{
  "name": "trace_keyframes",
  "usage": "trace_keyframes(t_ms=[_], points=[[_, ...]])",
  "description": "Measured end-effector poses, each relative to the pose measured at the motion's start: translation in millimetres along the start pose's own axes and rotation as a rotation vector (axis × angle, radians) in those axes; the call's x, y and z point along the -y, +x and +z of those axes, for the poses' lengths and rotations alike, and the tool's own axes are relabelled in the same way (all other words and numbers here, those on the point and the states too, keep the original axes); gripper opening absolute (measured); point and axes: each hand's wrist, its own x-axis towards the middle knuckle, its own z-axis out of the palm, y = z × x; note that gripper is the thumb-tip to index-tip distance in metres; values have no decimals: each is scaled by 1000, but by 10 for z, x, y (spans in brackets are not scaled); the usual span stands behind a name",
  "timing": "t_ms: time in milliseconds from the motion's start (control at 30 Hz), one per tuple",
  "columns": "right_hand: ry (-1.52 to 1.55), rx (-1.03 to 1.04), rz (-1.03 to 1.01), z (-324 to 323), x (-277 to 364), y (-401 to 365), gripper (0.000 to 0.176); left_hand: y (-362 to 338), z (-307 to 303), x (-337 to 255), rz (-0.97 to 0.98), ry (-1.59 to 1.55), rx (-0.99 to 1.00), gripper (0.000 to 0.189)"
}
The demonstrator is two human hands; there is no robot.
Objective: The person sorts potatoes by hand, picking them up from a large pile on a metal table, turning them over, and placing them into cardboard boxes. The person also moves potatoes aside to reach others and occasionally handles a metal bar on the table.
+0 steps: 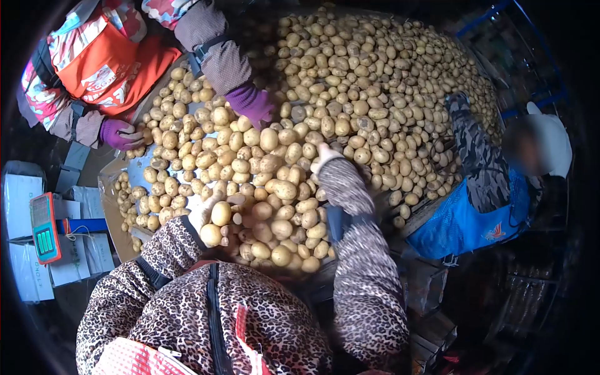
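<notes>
My left hand (201, 210), in a pale glove, is at the near left side of the potato heap. Its fingers curl round the upper side of a potato (220, 213), and a second potato (210, 235) sits just below the wrist side. Farther right, my right hand (325, 156) reaches onto the pile against a potato (309, 150). That hand is slightly blurred, and its fingers are mostly hidden by the hand and cuff. Loose potatoes (284, 189) of mixed sizes lie all around both hands.
Opposite, a person in a red apron (106, 69) works with purple gloves (250, 103) among the potatoes. At right, a person in a blue apron (481, 215) leans over the large heap (387, 81). A scale display (45, 228) and white boxes (25, 256) stand left, beside a cardboard edge (114, 212).
</notes>
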Motion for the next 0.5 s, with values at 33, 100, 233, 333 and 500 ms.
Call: trace_keyframes(t_ms=[33,100,233,333,500], points=[[136,-98,-167,116,-285,-26,42,-32,3,1,13,-27,-16,58],[1265,5,-1,-72,-652,-285,40,-140,108,50,41,-174,12,57],[1264,-237,216,-459,-825,-388,31,-31,-149,22,21,20,222,64],[-195,-234,93,-597,-288,-335,40,-11,-1,35,41,-41,291,83],[-652,-17,257,-501,337,-309,34,-204,100,-119,204,137,202,56]])
